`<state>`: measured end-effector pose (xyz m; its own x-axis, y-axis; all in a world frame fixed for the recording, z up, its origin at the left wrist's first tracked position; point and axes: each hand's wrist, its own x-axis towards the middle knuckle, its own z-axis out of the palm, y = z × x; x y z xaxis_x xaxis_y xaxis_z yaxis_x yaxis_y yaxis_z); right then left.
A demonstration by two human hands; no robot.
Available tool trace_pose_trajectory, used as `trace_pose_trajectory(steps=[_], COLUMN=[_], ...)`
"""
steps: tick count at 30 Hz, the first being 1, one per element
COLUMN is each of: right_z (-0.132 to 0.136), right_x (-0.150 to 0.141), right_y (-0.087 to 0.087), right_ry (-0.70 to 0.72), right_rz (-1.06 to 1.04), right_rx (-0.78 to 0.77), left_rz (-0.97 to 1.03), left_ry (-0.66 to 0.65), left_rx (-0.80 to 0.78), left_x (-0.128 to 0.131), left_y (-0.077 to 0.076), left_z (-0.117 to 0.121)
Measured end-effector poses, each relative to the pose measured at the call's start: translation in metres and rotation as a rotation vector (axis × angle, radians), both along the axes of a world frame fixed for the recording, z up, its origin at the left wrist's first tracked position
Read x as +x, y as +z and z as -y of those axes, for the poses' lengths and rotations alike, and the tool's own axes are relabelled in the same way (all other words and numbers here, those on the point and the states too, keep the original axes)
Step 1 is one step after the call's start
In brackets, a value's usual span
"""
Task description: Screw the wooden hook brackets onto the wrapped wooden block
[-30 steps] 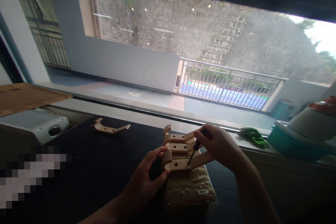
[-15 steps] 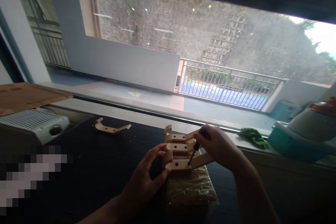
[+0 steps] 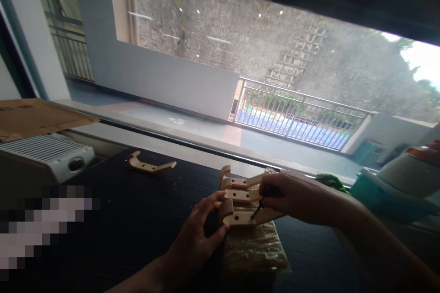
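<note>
My right hand [image 3: 299,198] is closed around the dark handle of a screwdriver [image 3: 256,211]. Its tip meets the right hole of the nearest pale wooden hook [image 3: 244,219]. That hook lies across a block wrapped in clear plastic [image 3: 254,249]. My left hand [image 3: 197,231] grips the hook's curved left end, thumb at the near side and fingers reaching along the far side. Two similar pieces, a middle wooden hook [image 3: 240,195] and a far wooden hook [image 3: 239,183], lie behind it on the block. The right hand covers part of their right ends.
A loose wooden hook [image 3: 151,167] lies at the back left of the dark table [image 3: 137,229]. Left of it stands a white slotted appliance [image 3: 55,158] under brown paper [image 3: 41,119]. Beyond are a window sill, a green cloth [image 3: 332,182] and a teal container [image 3: 378,194].
My right hand has tilted lower, its wrist and forearm swinging out to the right, and the screwdriver leans more. My left hand keeps its hold. The whole view has shifted slightly.
</note>
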<state>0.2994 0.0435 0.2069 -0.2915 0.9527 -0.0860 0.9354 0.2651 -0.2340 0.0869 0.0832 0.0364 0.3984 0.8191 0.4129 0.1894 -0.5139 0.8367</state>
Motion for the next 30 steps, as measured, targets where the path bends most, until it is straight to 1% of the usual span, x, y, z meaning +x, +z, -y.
trace_pose_trajectory(steps=[3,8,11,13,16,19,22,28,30], right_z=[-0.004,-0.012,-0.012,-0.011,-0.008,-0.007,-0.006,-0.001,0.0], right_x=[-0.005,-0.007,-0.008,-0.01,-0.012,-0.012,-0.011,-0.007,-0.006], right_y=[0.002,-0.004,-0.004,0.001,0.009,0.013,0.011,0.001,0.002], right_ry=[-0.02,-0.104,-0.136,-0.113,-0.042,0.008,-0.015,-0.144,-0.133], right_rz=[0.09,0.105,0.146,0.169,0.167,0.169,0.166,0.131,0.137], right_rx=[-0.002,0.007,0.04,0.045,0.017,0.011,0.0,0.043,0.041], left_rz=[0.0,0.0,0.006,0.006,0.002,-0.004,-0.006,-0.002,-0.005], left_ry=[-0.007,-0.005,-0.015,-0.021,-0.027,-0.031,-0.036,-0.029,-0.021], left_rx=[-0.011,-0.01,0.004,0.014,0.016,0.007,0.003,0.004,0.002], left_x=[0.0,-0.001,-0.001,0.0,0.0,0.0,0.0,0.0,0.0], left_y=[-0.001,0.001,-0.001,-0.003,-0.006,-0.004,0.0,0.002,0.001], left_z=[0.0,0.002,0.002,0.002,0.001,0.001,0.003,0.003,0.002])
